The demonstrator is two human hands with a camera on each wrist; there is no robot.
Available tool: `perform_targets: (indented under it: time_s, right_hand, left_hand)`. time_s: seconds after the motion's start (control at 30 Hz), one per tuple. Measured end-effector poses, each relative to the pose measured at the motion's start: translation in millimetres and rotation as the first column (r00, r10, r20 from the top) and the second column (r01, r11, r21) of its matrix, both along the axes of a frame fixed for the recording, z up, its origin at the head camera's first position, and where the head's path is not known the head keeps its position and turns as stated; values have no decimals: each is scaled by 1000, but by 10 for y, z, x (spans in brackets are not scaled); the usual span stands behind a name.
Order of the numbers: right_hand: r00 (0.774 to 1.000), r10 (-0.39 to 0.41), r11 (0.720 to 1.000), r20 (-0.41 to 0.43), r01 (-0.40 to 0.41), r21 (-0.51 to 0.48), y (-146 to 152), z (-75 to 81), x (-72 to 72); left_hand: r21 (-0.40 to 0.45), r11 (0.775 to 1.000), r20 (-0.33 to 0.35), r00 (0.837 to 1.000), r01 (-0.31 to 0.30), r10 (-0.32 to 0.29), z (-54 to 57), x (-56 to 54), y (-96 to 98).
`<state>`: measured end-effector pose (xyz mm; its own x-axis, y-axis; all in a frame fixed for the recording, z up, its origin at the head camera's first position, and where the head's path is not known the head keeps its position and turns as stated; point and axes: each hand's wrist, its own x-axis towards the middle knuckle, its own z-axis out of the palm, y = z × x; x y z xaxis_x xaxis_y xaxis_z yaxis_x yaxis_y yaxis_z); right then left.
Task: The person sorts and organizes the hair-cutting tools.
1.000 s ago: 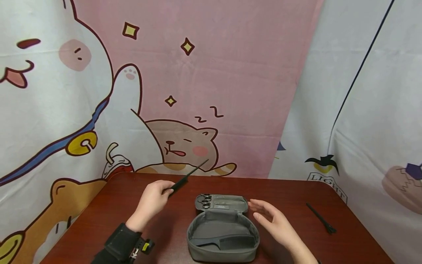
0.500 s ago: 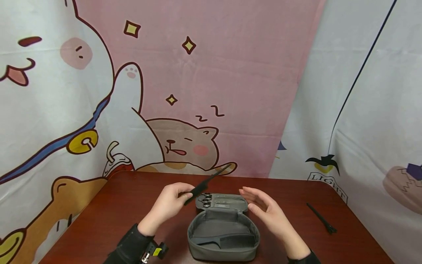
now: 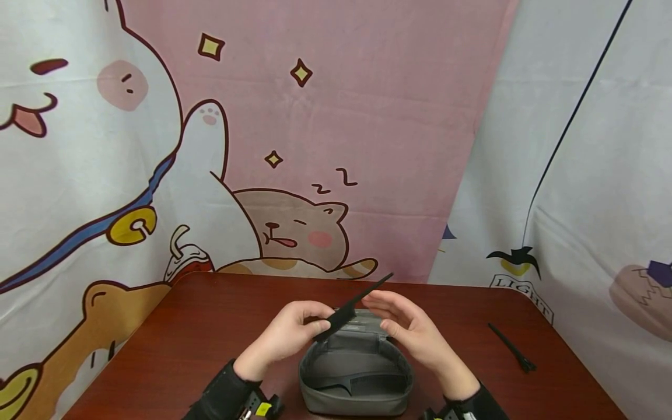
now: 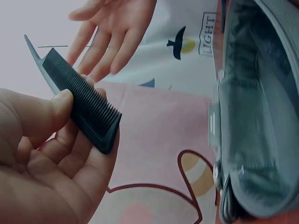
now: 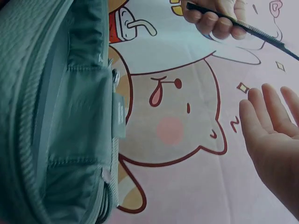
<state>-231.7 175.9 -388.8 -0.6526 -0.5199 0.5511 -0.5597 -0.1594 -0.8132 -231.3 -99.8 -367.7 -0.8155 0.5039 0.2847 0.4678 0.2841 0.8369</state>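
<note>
My left hand [image 3: 283,335] pinches a black rat-tail comb [image 3: 343,314] by its toothed part, thumb on top and fingers beneath. The comb's thin tail slants up to the right, as the head view shows. In the left wrist view, the teeth of the rat-tail comb [image 4: 84,95] face right. My right hand [image 3: 417,332] is held with loosely spread fingers beside the tail, holding nothing. Below both hands, a grey zip case [image 3: 357,403] stands with its lid folded back. A dark wide comb with a handle [image 3: 375,384] lies inside it.
On the right of the red-brown table [image 3: 210,326] lies a thin black-handled brush [image 3: 511,348]. The case's lid [image 3: 370,322] lies toward the table's back, partly covered by the hands. A cartoon-printed cloth [image 3: 399,146] hangs behind the table.
My left hand has moved right with the rat-tail comb, from left of the case to above it. My right hand has shifted a little left, toward the comb's tail.
</note>
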Motion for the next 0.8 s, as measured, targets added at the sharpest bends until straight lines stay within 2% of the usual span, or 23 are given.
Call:
perform_targets:
  time_s: [0.17, 0.27, 0.47, 0.67, 0.8]
  right_hand:
    - [995, 94, 994, -38, -96, -46, -94, 51, -22]
    - [990, 135, 987, -50, -138, -80, -142, 77, -23]
    - [976, 209, 968, -55, -214, -131, -198, 108, -22]
    - [953, 293, 934, -81, -304, -190, -244, 106, -33]
    - [938, 331, 913, -102, -346, -215, -269, 105, -41]
  left_hand:
    - [31, 997, 37, 997, 70, -71, -7, 16, 75]
    - [64, 988, 58, 988, 138, -141, -29, 10, 112]
    - [140, 950, 92, 951, 281, -295, -87, -16, 147]
    - [192, 912, 78, 921, 363, -383, -136, -50, 166]
    - [223, 891, 101, 900, 395, -424, -159, -58, 177]
